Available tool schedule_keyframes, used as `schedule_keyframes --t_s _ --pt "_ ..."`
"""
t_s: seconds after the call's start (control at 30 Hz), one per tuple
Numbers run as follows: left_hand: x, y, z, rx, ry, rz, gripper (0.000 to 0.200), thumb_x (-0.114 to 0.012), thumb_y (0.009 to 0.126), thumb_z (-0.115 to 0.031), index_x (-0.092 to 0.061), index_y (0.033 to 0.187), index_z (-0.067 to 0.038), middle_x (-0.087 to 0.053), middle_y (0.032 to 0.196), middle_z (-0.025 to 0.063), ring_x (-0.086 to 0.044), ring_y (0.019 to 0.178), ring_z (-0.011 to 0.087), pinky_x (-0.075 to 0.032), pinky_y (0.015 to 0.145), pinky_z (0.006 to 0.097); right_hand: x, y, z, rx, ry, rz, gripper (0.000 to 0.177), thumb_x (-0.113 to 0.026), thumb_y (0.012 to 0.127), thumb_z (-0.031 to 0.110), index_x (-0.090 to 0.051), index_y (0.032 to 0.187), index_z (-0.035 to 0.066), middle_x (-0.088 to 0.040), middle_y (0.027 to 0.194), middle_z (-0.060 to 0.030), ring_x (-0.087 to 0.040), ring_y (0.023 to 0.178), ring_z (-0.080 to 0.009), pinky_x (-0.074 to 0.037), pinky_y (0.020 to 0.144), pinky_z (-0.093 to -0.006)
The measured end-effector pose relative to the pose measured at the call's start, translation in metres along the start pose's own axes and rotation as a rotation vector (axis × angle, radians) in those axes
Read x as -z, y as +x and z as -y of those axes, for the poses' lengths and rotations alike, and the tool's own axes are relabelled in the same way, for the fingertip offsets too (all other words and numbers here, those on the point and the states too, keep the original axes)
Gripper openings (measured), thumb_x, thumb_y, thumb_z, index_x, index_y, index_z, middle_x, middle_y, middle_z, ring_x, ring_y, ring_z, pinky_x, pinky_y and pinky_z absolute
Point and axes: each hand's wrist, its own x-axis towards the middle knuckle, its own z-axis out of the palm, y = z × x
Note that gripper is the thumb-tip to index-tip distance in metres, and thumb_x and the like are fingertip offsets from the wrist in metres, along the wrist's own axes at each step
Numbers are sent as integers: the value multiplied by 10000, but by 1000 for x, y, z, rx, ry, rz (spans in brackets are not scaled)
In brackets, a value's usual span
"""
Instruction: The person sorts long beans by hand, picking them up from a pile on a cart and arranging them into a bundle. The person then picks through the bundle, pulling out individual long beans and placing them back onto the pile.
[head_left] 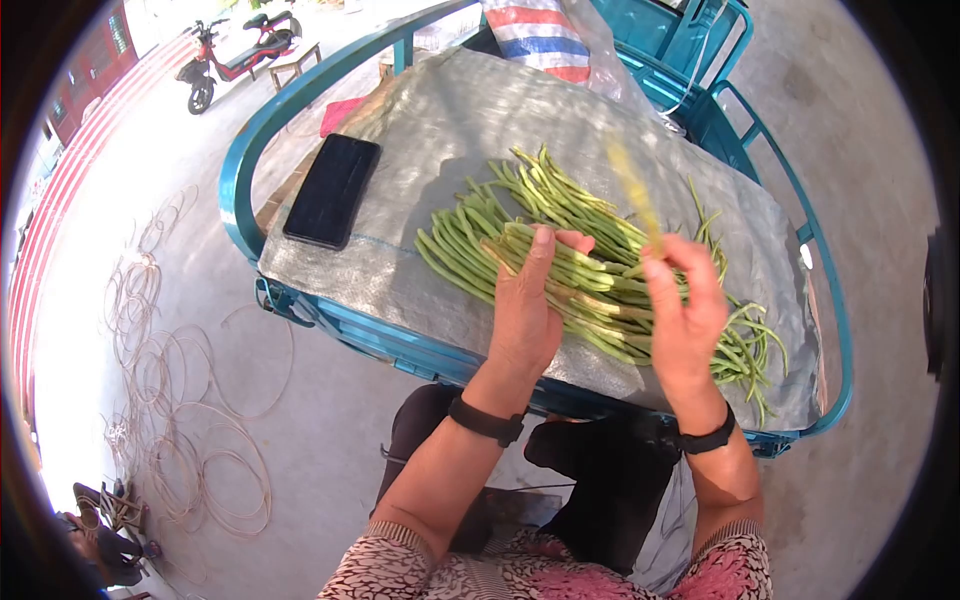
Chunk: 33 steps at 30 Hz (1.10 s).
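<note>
Long green beans (455, 250) lie in a thick spread on a grey woven sheet, with a second bunch of long beans (565, 195) just behind them. My left hand (527, 310) is closed round several beans in the middle of the front bunch, thumb on top. Over the right part of the beans, my right hand (688, 315) pinches a thin yellow strip (630, 180) that points up and is smeared by motion. Thin bean ends (755, 345) trail off to the right below that hand.
The sheet (430, 130) covers the bed of a blue metal cart with a rail (235, 170). A black phone (333, 190) lies on the sheet at left. Behind stands a striped bag (540, 40). Coiled wire (205, 450) and a red scooter (240, 60) are on the ground.
</note>
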Motion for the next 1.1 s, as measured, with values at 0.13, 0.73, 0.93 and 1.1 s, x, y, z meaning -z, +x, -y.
schedule_keyframes --t_s 0.13,0.73,0.93,1.1 --pt "5 2 1 40 -62 14 272 -514 1023 -297 -612 1033 -43 -668 983 80 -627 939 168 -532 859 351 43 37 31 -105 249 -454 223 -612 964 102 -606 1167 10 -666 1112 -110 -618 950 -143 -496 809 -292" --pt "2 2 0 7 -89 52 255 -481 1038 -260 -537 1174 -51 -612 1269 136 -582 1105 203 -497 972 373 22 0 -13 -73 -59 170 182 -697 834 4 -710 1013 31 -664 950 -88 -613 883 -216 -484 801 -313" --pt "10 3 2 -31 6 133 213 -552 1006 -259 -567 1095 -66 -661 1114 95 -611 1027 183 -513 929 363 1 -14 -15 8 -88 181 228 -722 787 -7 -730 1000 74 -653 926 -70 -581 898 -242 -466 806 -341" --pt "10 5 5 -54 -13 109 196 -602 975 -249 -571 1057 -74 -661 1003 73 -621 964 169 -524 880 354 -4 -13 -14 31 -30 307 241 -728 781 -3 -728 1005 87 -643 934 -60 -572 942 -243 -462 831 -358"
